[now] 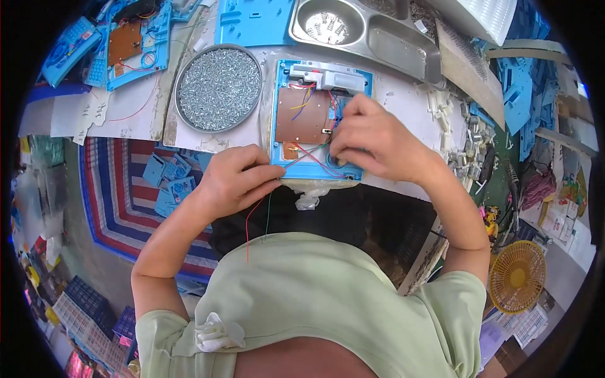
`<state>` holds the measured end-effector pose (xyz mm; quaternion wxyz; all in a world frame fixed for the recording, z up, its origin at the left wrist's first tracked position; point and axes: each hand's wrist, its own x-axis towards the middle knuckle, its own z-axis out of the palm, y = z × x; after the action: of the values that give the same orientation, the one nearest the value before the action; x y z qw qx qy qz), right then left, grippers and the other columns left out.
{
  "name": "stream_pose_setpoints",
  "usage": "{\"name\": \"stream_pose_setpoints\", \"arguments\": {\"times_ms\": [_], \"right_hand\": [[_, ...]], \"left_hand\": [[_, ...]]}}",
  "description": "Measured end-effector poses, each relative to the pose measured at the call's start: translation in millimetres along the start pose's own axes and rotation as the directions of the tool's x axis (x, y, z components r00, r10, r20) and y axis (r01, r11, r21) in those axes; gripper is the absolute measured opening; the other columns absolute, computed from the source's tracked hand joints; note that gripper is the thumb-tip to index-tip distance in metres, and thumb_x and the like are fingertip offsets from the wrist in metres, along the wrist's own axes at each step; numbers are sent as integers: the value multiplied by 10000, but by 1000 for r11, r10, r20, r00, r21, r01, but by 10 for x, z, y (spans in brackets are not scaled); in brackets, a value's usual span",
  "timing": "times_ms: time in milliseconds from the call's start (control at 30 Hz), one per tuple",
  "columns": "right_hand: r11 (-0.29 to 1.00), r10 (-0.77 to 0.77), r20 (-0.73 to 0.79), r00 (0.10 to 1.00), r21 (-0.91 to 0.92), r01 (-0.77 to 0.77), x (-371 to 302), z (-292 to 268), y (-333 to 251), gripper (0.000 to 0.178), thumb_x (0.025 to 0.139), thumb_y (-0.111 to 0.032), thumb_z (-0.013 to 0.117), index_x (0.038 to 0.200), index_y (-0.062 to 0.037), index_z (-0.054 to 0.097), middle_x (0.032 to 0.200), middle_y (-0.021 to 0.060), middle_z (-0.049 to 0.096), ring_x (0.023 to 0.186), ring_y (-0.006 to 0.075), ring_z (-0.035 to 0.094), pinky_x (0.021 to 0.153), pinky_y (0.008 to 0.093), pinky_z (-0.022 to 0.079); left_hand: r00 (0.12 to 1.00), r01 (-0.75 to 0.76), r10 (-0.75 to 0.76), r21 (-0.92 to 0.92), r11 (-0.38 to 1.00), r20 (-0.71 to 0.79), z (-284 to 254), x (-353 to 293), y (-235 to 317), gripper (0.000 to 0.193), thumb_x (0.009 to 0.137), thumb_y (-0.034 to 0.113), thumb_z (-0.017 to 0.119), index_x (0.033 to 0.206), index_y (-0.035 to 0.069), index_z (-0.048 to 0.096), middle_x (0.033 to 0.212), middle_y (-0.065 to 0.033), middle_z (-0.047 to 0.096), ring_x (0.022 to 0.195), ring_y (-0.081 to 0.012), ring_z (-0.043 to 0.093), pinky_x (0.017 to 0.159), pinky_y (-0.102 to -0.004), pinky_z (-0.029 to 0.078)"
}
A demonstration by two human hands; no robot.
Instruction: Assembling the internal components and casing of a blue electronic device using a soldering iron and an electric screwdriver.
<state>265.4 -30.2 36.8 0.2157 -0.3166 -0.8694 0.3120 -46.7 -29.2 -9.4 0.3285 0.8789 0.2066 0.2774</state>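
A blue plastic case [304, 171] lies before me with its inside facing up. It holds a brown circuit board [296, 120], a grey-white plastic part [328, 78] along the far edge, and several thin coloured wires. At the case's near left corner, my left hand [242, 179] pinches a red wire [247, 236] and a green wire [268, 217], whose ends hang below the near edge. My right hand [375, 138] reaches over the right side, fingers curled together among the wires. Whatever lies between those fingertips is hidden. A small slide switch [326, 131] shows beside them.
A round tray of small screws [218, 89] stands left of the case. Behind it sits a metal compartment tray [403, 47] with small metal parts. Loose white and metal pieces [472, 142] are heaped at right. Another opened blue case [135, 47] lies far left.
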Motion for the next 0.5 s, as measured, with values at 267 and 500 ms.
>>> {"name": "stream_pose_setpoints", "arguments": {"times_ms": [267, 500], "right_hand": [[982, 25, -136, 990, -182, -50, -57, 61, -139, 327, 694, -104, 843, 986, -102, 696, 1023, 12, 678, 973, 312, 571, 829, 403, 494], [954, -23, -311, 950, -291, -72, -290, 392, -162, 386, 634, -123, 874, 958, -131, 665, 994, 2, 688, 968, 300, 603, 826, 425, 493]], "left_hand": [[1000, 6, -6, 6, 1000, 11, -11, -21, 5, 276, 744, 94, 836, 998, 105, 730, 839, -44, 592, 700, -244, 609, 582, -374, 486], [999, -18, 18, 10, 1000, 31, -19, -2, -27, 288, 744, 114, 840, 1008, 111, 726, 835, -44, 591, 698, -245, 606, 579, -377, 481]]}}
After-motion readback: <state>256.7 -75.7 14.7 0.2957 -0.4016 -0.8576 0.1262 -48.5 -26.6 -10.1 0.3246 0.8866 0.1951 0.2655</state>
